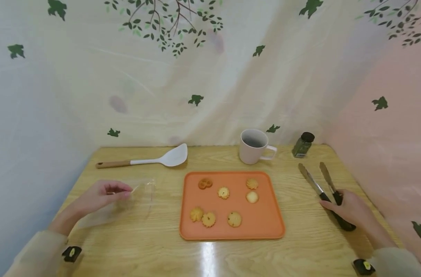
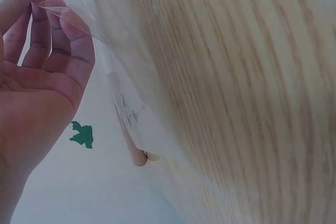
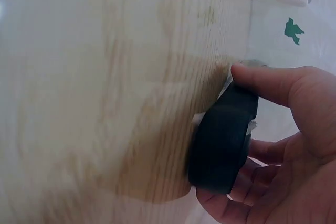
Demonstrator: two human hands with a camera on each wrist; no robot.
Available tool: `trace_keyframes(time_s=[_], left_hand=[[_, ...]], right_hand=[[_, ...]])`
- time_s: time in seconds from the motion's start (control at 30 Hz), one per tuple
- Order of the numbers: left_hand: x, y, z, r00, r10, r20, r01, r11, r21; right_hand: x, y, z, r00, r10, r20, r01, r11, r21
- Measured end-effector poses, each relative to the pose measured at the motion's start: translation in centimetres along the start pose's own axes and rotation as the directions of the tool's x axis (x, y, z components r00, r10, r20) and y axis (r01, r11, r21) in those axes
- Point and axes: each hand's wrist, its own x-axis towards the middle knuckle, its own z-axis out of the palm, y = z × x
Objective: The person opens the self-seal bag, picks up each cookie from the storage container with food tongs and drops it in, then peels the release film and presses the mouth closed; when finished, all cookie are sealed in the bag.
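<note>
On the left side of the table, my left hand (image 1: 104,196) pinches the edge of a clear plastic bag (image 1: 146,198) between thumb and fingers. The left wrist view shows the thin film (image 2: 139,108) hanging from the fingertips over the wood. My right hand (image 1: 352,209) grips kitchen tongs (image 1: 310,181) by their black handles, arms spread apart and tips toward the back. In the right wrist view the black handle end (image 3: 218,145) lies between thumb and fingers. Between the hands is an orange tray (image 1: 262,227) with several cookies (image 1: 234,219) scattered on it, including a pretzel-shaped one (image 1: 205,183).
Along the table's back edge lie a white spatula (image 1: 173,156) with a wooden handle, a pale mug (image 1: 250,152) and a small dark-capped jar (image 1: 303,146). A leaf-printed curtain (image 1: 224,84) hangs behind and on both sides of the table (image 1: 155,250).
</note>
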Motion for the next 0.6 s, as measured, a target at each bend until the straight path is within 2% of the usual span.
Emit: trace_keyframes(time_s=[0.1, 0.23, 0.37, 0.5, 0.6], left_hand=[[0.0, 0.0, 0.0, 1.0, -0.02, -0.007, 0.02, 1.0, 0.019], [0.4, 0.1, 0.2, 1.0, -0.017, 0.003, 0.017, 1.0, 0.01], [0.6, 0.2, 0.3, 1.0, -0.001, 0.009, 0.001, 1.0, -0.006], [0.7, 0.3, 0.2, 1.0, 0.002, 0.01, -0.002, 1.0, -0.007], [0.8, 0.4, 0.2, 1.0, -0.012, 0.013, 0.012, 1.0, -0.012]], right_hand=[[-0.1, 0.8, 0.1, 0.998, -0.066, -0.021, 0.065, 0.998, -0.011], [-0.8, 1.2, -0.5, 0.981, -0.161, -0.113, 0.161, 0.987, -0.008], [-1.7, -0.1, -0.9, 0.927, -0.306, -0.219, 0.322, 0.946, 0.043], [-2.6, -2.2, -1.0, 0.87, -0.434, -0.236, 0.461, 0.885, 0.072], [-3.3, -3.8, -0.9, 0.833, -0.503, -0.231, 0.528, 0.847, 0.059]])
